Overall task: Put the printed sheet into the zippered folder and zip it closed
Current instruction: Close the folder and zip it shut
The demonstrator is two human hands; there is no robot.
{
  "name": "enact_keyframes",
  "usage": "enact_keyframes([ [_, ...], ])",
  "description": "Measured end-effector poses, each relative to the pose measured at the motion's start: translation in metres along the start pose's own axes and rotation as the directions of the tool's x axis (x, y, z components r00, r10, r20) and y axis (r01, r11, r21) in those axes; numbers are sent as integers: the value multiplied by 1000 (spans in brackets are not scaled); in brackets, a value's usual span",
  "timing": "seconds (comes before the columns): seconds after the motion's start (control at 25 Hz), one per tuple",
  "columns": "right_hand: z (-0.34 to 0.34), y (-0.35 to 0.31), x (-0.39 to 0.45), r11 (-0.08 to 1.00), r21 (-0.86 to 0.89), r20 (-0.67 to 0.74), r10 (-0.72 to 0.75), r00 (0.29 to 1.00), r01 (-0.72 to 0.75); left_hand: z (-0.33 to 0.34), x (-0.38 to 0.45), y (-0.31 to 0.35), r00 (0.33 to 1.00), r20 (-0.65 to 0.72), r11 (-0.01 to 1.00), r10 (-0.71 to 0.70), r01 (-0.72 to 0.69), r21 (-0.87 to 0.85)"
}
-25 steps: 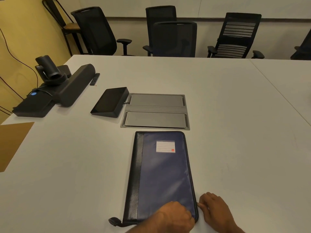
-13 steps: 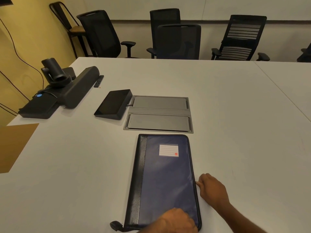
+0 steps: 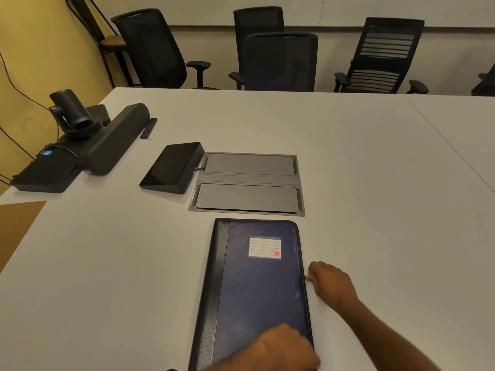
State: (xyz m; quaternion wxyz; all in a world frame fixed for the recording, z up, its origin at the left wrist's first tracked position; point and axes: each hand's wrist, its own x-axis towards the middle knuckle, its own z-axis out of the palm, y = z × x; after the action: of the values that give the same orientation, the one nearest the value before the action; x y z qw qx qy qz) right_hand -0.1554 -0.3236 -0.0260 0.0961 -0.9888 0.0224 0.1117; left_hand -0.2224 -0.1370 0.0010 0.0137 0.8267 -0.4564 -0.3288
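Note:
The dark blue zippered folder (image 3: 257, 290) with a black spine strip lies shut and flat on the white table (image 3: 107, 277), with a lined white label (image 3: 264, 247) on its cover. My left hand (image 3: 284, 349) presses on the folder's near right corner, fingers curled. My right hand (image 3: 330, 285) is at the middle of the folder's right edge, fingertips pinched against the zipper track. The zipper pull itself is hidden under those fingers. No printed sheet is in view.
Just beyond the folder sit a recessed grey cable box with two lids (image 3: 247, 183) and a black touch panel (image 3: 172, 168). A camera and soundbar (image 3: 107, 140) and a small remote (image 3: 148, 128) lie far left. Office chairs (image 3: 281, 62) line the far edge.
My right hand has slid away from me along the folder's right edge, from the near corner to about its middle. My left hand has stayed on the near corner.

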Motion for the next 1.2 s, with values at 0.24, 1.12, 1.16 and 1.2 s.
enact_keyframes([
  [0.24,1,7,3,998,49,10,-38,999,37,-78,51,-41,868,-447,972,-218,154,-175],
  [1.12,13,-24,-30,302,745,486,366,793,-595,-94,114,-67,945,-142,945,-294,265,-192],
  [1.16,15,-26,-31,298,764,469,352,810,-572,-95,114,-68,947,-145,949,-286,259,-182],
  [1.2,16,-26,-32,293,779,452,352,820,-555,-97,114,-68,948,-152,953,-278,252,-171],
])
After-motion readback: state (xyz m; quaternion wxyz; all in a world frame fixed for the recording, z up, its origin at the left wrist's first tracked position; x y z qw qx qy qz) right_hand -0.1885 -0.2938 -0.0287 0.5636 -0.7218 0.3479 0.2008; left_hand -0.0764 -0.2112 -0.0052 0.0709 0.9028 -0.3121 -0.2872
